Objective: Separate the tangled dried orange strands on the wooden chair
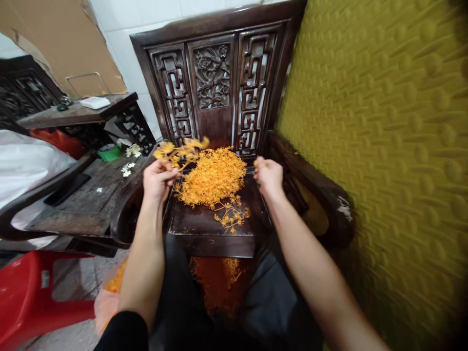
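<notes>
My left hand (158, 179) is closed in a pinch on a bunch of yellow-orange plastic flower sprigs (183, 150), which spreads up and to the right and is partly blurred. My right hand (268, 176) is closed at the right, apart from the left one. A small yellow-orange piece (255, 164) shows at its fingertips, too small to name exactly. Between the hands, a heap of orange plastic sprigs (215, 178) lies on the dark wooden chair seat (197, 222). Nearer to me, a few loose sprigs (233, 217) lie apart from the heap.
A carved chair back (214, 73) rises behind the heap. To the right stands a yellow-green textured surface (383, 122). At left are another wooden chair with green tape (109, 152) and white flowers (127, 168), a red stool (22, 297), and a bag of orange pieces (107, 297).
</notes>
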`<state>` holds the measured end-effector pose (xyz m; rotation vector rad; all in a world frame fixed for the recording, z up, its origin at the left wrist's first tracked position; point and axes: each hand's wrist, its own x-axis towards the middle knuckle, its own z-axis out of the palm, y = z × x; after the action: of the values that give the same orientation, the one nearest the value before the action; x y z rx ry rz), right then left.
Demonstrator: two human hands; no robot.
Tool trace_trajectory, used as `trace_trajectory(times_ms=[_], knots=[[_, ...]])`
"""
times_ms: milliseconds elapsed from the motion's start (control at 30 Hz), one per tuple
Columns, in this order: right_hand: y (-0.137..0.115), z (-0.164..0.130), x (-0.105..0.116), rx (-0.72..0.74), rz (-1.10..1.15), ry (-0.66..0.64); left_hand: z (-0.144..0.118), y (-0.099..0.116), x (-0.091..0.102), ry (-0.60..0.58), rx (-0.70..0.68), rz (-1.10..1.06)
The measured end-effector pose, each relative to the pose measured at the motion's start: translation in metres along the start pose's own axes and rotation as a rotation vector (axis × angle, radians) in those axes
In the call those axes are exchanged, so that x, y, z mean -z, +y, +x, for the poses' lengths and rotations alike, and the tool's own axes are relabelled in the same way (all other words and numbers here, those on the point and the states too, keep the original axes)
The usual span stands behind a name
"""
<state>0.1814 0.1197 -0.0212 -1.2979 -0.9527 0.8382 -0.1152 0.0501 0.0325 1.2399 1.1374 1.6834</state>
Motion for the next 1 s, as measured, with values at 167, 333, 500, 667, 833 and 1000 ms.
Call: trace_trajectory(times_ms=[167, 333, 500, 667, 833, 1000], knots=[[-0.008, 0.016, 0.023, -0.219, 0.376, -0.194, -0.001, 0.007, 0.011, -0.166, 0.158, -0.123], [-0.013, -0.014, -0.003, -0.392, 0.486, -0.642, -0.009, -0.003, -0.001, -0.4, 0.308, -0.134], [-0.007, -0.039, -0.022, -0.547, 0.334, -1.044, -0.01, -0.004, -0.006, -0.562, 0.425, -0.076], [-0.007, -0.043, -0.025, -0.365, 0.386, -0.91, -0.009, 0.001, 0.0, -0.519, 0.432, -0.051], [-0.007, -0.011, -0.007, -0.308, 0.478, -0.514, -0.008, 0.011, 0.017, -0.391, 0.372, -0.098], [-0.009, -0.027, -0.011, -0.564, 0.378, -1.01, -0.01, 0.01, 0.013, -0.491, 0.452, -0.049]])
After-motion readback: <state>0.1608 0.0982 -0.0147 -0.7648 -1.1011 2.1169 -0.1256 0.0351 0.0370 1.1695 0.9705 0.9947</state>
